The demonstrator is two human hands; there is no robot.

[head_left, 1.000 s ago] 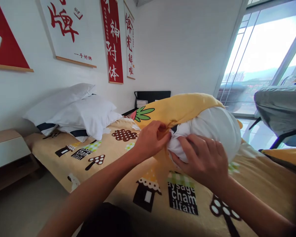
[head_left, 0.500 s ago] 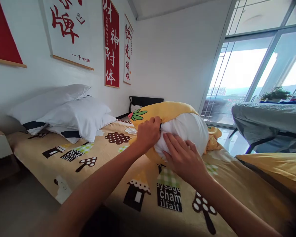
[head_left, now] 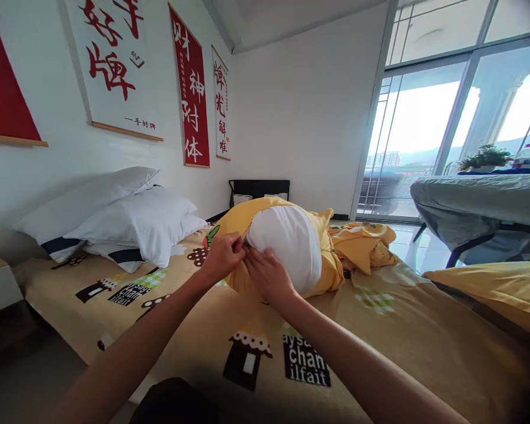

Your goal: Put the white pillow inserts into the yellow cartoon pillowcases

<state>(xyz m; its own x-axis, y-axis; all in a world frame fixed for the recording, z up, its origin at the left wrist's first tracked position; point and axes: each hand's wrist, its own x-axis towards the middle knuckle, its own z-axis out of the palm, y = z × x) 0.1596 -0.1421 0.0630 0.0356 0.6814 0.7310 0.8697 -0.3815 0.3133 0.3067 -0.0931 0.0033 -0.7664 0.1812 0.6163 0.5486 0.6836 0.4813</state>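
Observation:
A plump white cushion (head_left: 287, 244) bulges out of the open side of a yellow cushion cover (head_left: 247, 207) printed with green leaves. The cover wraps around its top, left and lower sides. My left hand (head_left: 223, 258) is closed in a pinch on the cover's edge at the left end of the opening. Close beside it, my right hand (head_left: 269, 275) has its fingers drawn together on the same edge, against the white cushion. The fingertips of both hands nearly meet, and what lies exactly between them is hidden.
The bed (head_left: 194, 347) has a tan patterned sheet. White pillows (head_left: 132, 215) are stacked at the left by the wall. Crumpled yellow cloth (head_left: 364, 244) lies behind the cushion. Another yellow piece (head_left: 499, 288) is at the right, near a covered table (head_left: 477, 197).
Both hands and the cushion have shifted left. The white cushion has turned, and more yellow cover shows on its right side. My right hand has moved from the white cushion to the cover's edge.

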